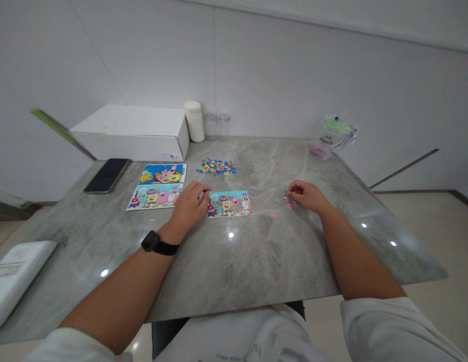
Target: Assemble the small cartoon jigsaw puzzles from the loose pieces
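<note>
A partly assembled jigsaw puzzle [230, 203] with cartoon characters lies flat on the table in front of me, with a gap in its right half. My left hand [190, 201] rests at the puzzle's left edge, fingers loosely bent and apart, holding nothing. Further right, my right hand [306, 195] has thumb and index finger pinched together on a small puzzle piece [286, 193], partly hidden by the fingertips. Several loose pieces lie beside and under that hand, and a pink piece [274, 215] sits nearer the puzzle. The printed picture sheet [153, 197] is partly behind my left hand.
A heap of mixed puzzle pieces [217, 167] lies behind the puzzle. Toward the back left are a phone [107, 176], a white box [132, 133], a white bottle [195, 123] and two glasses [223, 128]. A clear plastic bag [332, 138] stands at the back right.
</note>
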The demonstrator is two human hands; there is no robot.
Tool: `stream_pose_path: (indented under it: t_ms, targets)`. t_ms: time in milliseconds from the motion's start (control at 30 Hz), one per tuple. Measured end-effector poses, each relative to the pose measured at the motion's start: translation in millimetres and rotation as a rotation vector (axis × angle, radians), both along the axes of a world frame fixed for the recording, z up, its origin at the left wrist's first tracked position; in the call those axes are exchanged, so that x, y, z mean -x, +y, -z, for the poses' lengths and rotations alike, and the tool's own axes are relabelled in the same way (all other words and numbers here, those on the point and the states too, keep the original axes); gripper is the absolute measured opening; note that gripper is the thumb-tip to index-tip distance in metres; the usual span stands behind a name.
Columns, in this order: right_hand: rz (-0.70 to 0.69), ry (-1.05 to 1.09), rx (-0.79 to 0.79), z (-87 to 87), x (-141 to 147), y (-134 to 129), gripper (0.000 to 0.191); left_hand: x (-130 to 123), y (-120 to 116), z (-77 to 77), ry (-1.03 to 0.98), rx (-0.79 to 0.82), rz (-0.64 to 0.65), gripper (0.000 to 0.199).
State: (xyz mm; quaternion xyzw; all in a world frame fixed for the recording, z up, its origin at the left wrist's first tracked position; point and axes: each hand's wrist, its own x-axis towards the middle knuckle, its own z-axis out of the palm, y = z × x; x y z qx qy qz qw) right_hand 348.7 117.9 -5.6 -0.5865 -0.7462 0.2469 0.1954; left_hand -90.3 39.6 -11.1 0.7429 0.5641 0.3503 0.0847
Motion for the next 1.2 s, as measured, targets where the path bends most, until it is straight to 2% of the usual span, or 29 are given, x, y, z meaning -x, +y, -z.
stream_pose_path:
  t_ms: [200, 300, 533, 600, 700, 800, 933, 1200]
  targets:
    - [-0.031, 0.051, -0.093, -9.7, 44.9, -0.7, 0.02, 4.5, 1.4, 4.9, 0.082, -0.005, 0.021, 0.027]
    - [-0.122, 0.011, -0.093, -20.0, 77.4, 4.8, 0.017, 4.1, -0.6, 3.8, 0.086, -0.001, 0.038, 0.032]
    - [-0.388, -0.019, -0.094, -50.6, 168.6, 28.6, 0.007, 4.0, -2.6, 1.1, 0.104, 0.042, 0.047, 0.028]
    - [-0.431, 0.016, -0.079, -52.9, 192.6, 31.3, 0.007, 4.0, -3.2, 0.2, 0.098, 0.061, 0.049, 0.031]
    - [-0.48, 0.03, -0.063, -47.1, 218.0, 28.9, 0.003, 3.3, -4.6, -1.3, 0.11, 0.069, 0.054, 0.029]
    - [-0.472, 0.037, -0.055, -34.0, 227.2, 23.8, 0.006, 1.8, -5.4, -0.3, 0.118, 0.061, 0.061, 0.023]
    - [-0.452, 0.043, -0.053, -18.6, 223.1, 21.6, 0.008, 1.3, -4.0, 4.8, 0.1, 0.052, 0.096, 0.019]
    - [-0.49, -0.034, -0.083, -13.5, 223.6, 19.1, 0.009, 3.1, -5.0, 1.9, 0.119, 0.091, 0.099, 0.011]
